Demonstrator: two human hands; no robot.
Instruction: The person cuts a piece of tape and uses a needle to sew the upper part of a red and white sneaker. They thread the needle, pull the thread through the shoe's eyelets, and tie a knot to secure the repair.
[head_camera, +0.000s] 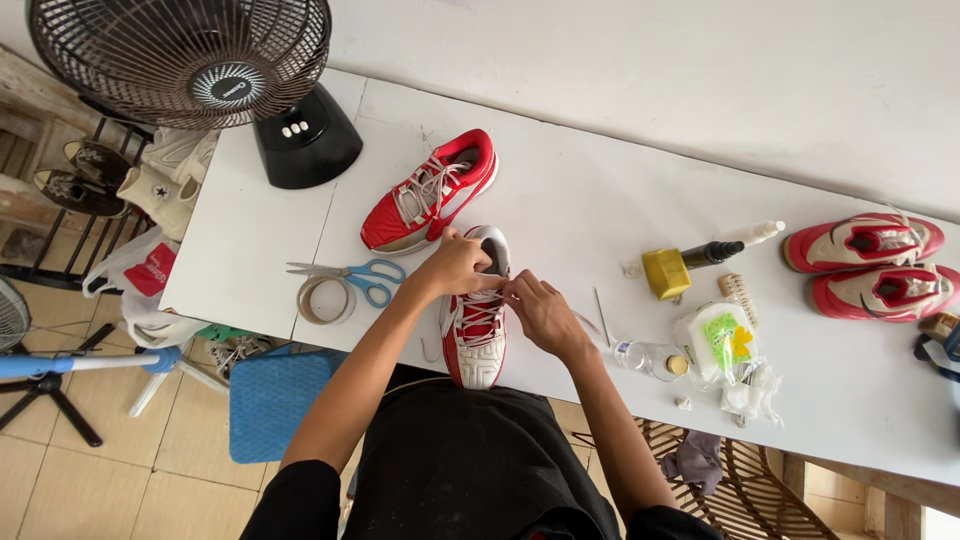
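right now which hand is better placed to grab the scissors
Left. The left hand sits at the tongue of the red and white shoe, on the side nearest the blue-handled scissors; the right hand would probably have to cross over the shoe.

Shoe (478, 335) at table (560, 190) front edge; second shoe (430, 192) behind; scissors (350, 277) left; bottle (652, 359) right.

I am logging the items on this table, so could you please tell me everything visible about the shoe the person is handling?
The red and white lace-up sports shoe lies on the white table, near its front edge, toe pointing toward the person. Its upper looks synthetic, with white laces and a pale tongue. The left hand holds the tongue at the shoe's opening, and the right hand pinches the laces beside it. Its heel end lies close to a matching shoe.
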